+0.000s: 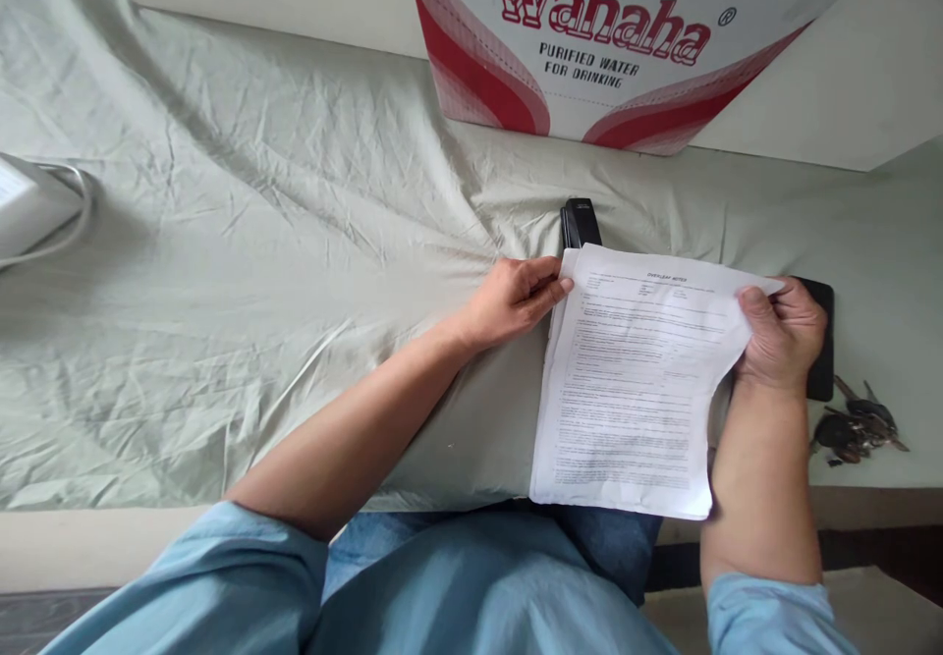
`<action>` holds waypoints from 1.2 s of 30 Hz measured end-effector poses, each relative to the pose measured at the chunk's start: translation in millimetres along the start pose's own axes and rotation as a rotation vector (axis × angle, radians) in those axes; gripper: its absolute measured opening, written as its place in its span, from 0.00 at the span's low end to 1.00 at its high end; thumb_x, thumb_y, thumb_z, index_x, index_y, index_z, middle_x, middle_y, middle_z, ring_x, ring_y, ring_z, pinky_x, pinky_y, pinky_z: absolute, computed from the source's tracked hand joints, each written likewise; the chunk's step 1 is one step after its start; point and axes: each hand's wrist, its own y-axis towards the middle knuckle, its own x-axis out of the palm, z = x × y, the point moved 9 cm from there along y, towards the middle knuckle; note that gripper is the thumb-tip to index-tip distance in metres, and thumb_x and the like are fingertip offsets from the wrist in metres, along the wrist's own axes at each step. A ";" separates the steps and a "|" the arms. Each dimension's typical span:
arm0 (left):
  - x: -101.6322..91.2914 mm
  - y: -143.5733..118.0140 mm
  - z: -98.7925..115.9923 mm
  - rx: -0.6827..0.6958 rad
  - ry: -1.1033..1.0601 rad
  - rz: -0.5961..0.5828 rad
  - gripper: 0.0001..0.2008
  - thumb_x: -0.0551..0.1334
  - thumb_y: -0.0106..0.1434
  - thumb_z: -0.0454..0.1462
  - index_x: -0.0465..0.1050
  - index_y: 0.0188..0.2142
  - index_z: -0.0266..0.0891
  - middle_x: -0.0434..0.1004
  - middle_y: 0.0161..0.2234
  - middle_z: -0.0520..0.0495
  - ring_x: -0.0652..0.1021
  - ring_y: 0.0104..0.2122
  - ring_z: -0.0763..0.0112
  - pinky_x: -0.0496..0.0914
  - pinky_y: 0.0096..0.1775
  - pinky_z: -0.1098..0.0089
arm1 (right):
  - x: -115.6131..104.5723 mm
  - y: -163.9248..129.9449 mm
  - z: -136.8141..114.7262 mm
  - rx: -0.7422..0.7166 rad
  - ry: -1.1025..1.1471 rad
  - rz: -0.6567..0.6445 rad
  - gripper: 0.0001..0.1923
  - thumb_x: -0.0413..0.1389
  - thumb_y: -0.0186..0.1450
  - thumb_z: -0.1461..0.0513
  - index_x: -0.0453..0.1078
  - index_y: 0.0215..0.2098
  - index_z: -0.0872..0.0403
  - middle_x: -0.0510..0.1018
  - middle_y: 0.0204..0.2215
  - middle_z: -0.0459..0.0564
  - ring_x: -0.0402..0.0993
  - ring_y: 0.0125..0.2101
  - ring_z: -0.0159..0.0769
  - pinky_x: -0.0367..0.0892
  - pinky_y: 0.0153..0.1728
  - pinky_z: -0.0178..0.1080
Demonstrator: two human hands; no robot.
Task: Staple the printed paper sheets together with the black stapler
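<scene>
A small stack of printed papers [634,390], headed "Overleaf Notes", is held between my two hands above the front edge of the cloth-covered table. My left hand [520,292] pinches its top left corner between thumb and fingers. At the top right corner my right hand [785,331] grips it, thumb on top and fingers behind. The sheets hang slightly curved, their lower edge over my lap. Just beyond the papers' top left edge lies a black stapler [581,223], partly covered by them.
A black phone-like slab [821,341] lies behind my right hand, with a bunch of keys [859,424] nearer me. A Wahaha water carton [589,56] stands at the back against the wall. A white object with a cable [36,208] sits far left on the wrinkled green cloth [221,292].
</scene>
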 end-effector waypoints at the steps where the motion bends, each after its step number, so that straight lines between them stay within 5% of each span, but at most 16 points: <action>1: 0.3 0.1 0.0 0.004 0.003 0.002 0.26 0.61 0.79 0.53 0.54 0.30 0.46 0.49 0.24 0.59 0.56 0.25 0.75 0.54 0.28 0.68 | -0.4 -0.1 -0.3 -0.003 0.000 0.004 0.34 0.85 0.38 0.40 0.81 0.28 0.52 0.80 0.23 0.43 0.70 0.23 0.31 0.66 0.27 0.36; 8: -0.8 0.2 -0.3 0.012 0.052 0.029 0.24 0.61 0.78 0.47 0.50 0.29 0.47 0.48 0.23 0.59 0.54 0.24 0.76 0.52 0.28 0.67 | 0.6 -0.3 -0.8 -0.001 0.023 0.010 0.35 0.86 0.36 0.40 0.81 0.28 0.52 0.80 0.22 0.42 0.69 0.23 0.31 0.66 0.26 0.36; 25: 1.3 0.6 -1.2 0.002 0.082 -0.015 0.32 0.53 0.83 0.62 0.51 0.29 0.46 0.51 0.22 0.57 0.56 0.23 0.74 0.52 0.27 0.65 | 6.3 -2.3 -6.5 -0.043 -0.007 0.023 0.36 0.84 0.39 0.37 0.79 0.28 0.52 0.78 0.23 0.43 0.69 0.24 0.31 0.65 0.27 0.37; 36: 0.7 0.5 0.4 0.004 0.054 -0.009 0.36 0.51 0.81 0.69 0.50 0.28 0.46 0.49 0.22 0.57 0.54 0.23 0.73 0.52 0.26 0.63 | -3.6 2.5 -4.8 -0.108 0.071 0.120 0.30 0.86 0.39 0.45 0.81 0.28 0.52 0.80 0.24 0.42 0.70 0.26 0.30 0.64 0.32 0.35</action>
